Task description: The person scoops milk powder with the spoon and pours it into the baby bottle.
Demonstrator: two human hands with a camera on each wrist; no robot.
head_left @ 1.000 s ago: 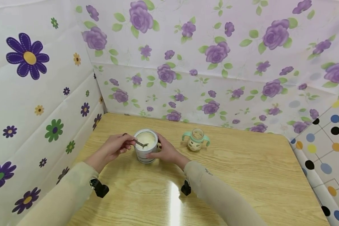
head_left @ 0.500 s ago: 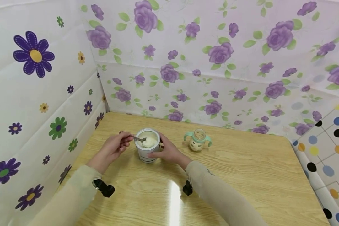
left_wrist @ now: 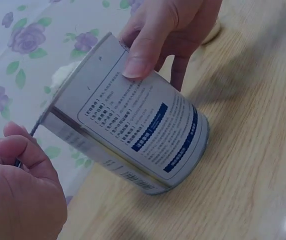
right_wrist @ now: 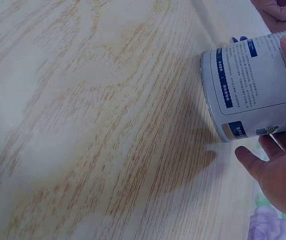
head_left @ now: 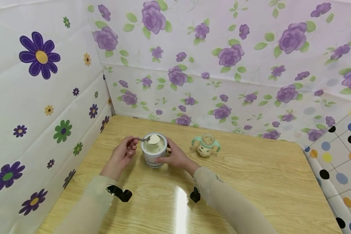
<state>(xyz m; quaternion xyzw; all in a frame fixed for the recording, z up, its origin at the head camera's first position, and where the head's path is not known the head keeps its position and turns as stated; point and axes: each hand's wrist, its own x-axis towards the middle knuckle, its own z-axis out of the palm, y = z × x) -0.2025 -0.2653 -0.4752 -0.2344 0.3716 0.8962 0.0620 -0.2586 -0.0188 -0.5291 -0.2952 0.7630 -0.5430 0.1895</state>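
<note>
In the head view my left hand (head_left: 123,156) pinches the handle of a metal spoon (head_left: 143,139). A heap of pale powder (head_left: 154,139) sits on the spoon's bowl, over the mouth of a white tin (head_left: 153,160). More of the powder shows inside the tin. My right hand (head_left: 176,157) grips the tin's right side, thumb across the front and the other fingers behind. Printed text and dark blue bands cover the tin (left_wrist: 128,120) in the left wrist view. Its base is on the table in the right wrist view, beside my right hand (right_wrist: 283,180).
A small glass bottle (head_left: 205,150) with mint-green handles stands uncapped to the right of the tin, pale contents inside. The wooden table (head_left: 251,175) meets a flowered cloth (head_left: 204,97) at the back and another on the left. Black cameras are strapped to both wrists.
The spoon has risen from the powder in the tin and now carries a heap above it. My right hand keeps its grip on the tin. The head view has shifted slightly.
</note>
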